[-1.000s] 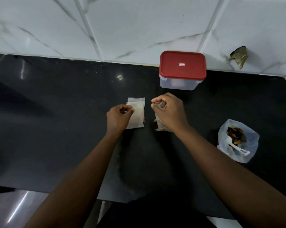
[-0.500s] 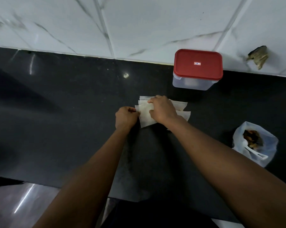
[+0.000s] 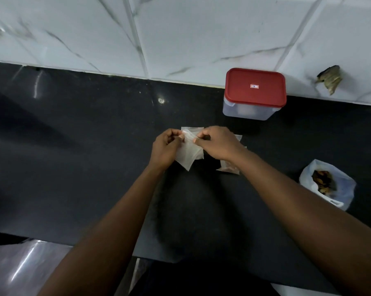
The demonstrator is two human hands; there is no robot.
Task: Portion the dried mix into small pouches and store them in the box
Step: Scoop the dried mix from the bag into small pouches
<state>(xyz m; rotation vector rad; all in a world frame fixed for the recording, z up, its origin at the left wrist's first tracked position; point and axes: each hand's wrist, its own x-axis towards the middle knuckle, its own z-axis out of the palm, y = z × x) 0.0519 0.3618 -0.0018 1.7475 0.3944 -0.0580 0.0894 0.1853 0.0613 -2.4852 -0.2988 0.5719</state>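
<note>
A small empty translucent pouch (image 3: 189,153) hangs tilted just above the black counter. My left hand (image 3: 166,147) pinches its top left corner and my right hand (image 3: 217,144) pinches its top right corner. More flat empty pouches (image 3: 192,129) lie on the counter behind my hands. A filled pouch (image 3: 228,168) with brownish mix peeks out under my right wrist. The clear storage box (image 3: 247,113) with its red lid (image 3: 255,88) closed stands by the wall. A plastic bag of dried mix (image 3: 327,184) sits open at the right, a white scoop handle sticking out of it.
The black counter (image 3: 84,157) meets a white marble-tiled wall (image 3: 180,39) at the back. A crumpled brown scrap (image 3: 329,80) sits against the wall at far right. The counter's front edge runs along the bottom, with a shiny surface (image 3: 20,268) below at the left.
My right hand left the filled pouch on the counter and moved to the stack. Both hands have lifted one empty pouch off the stack and now pinch its top corners.
</note>
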